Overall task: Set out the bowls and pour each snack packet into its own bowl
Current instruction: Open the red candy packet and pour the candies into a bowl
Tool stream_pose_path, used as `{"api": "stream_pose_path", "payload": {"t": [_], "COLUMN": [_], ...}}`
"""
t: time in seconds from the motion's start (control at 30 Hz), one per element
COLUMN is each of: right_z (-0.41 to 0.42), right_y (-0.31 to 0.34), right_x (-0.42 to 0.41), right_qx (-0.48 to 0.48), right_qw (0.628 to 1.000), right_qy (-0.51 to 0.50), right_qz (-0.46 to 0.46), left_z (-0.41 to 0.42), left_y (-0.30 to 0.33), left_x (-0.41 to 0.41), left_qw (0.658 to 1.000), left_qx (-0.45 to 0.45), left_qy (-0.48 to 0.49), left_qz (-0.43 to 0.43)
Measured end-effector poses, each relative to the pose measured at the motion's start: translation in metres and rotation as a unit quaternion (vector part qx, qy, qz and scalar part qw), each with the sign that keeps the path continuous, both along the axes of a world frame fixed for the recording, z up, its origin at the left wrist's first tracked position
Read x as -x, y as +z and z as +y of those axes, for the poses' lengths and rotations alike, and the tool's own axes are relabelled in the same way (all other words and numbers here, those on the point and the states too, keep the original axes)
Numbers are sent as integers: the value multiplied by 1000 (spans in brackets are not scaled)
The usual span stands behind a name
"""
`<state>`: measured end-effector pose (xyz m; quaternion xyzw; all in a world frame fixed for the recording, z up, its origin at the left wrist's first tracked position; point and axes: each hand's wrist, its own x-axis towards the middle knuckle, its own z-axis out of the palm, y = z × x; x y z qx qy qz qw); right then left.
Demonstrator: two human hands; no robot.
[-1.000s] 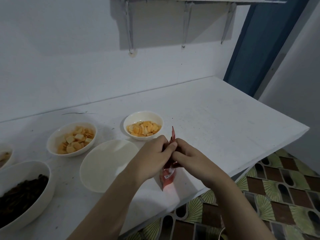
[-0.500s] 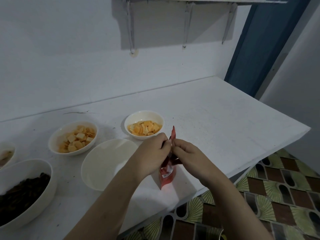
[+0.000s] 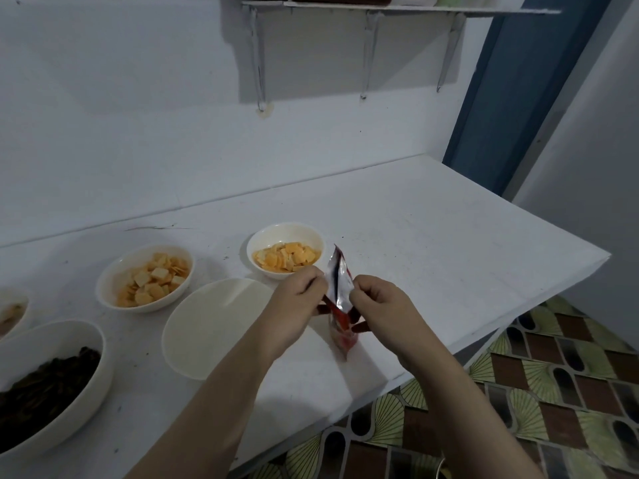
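Head view records the left hand (image 3: 300,299) and the right hand (image 3: 377,305) each pinching one side of the mouth of a red snack packet (image 3: 340,302), which stands upright on the white table (image 3: 449,243) near its front edge, its top spread apart so the silver lining shows. Just left of the packet sits an empty white bowl (image 3: 211,326); behind it a small bowl (image 3: 286,249) holds orange crackers, and further left another bowl (image 3: 145,278) holds paler crackers. At the left edge a large bowl (image 3: 52,385) holds a dark snack (kind not discernible).
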<state>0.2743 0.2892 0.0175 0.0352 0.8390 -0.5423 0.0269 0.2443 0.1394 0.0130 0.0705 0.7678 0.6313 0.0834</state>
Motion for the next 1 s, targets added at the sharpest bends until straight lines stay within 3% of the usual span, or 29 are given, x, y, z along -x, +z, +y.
{"api": "stream_pose_path", "payload": {"t": [0.27, 0.37, 0.5, 0.73, 0.9, 1.0], "right_z": [-13, -8, -8, -2, 3, 6], "right_y": [20, 23, 22, 24, 32, 36], "right_x": [11, 13, 3, -14, -26, -34], "right_qx": [-184, -253, -234, -173, -129, -114], "right_qw": [981, 966, 961, 966, 970, 971], "right_qy": [45, -40, -109, -103, -99, -103], "right_qz": [-34, 22, 102, 161, 179, 184], "left_z": [-1, -3, 3, 15, 19, 19], "left_y": [6, 3, 4, -1, -21, -26], "left_x": [0, -2, -19, -16, 7, 13], "left_qw": [996, 983, 975, 983, 982, 979], "left_qx": [74, 136, 125, -110, -66, -11], "left_qy": [9, 72, 112, 147, 100, 84], "left_qz": [46, 99, 142, 3, -143, -183]}}
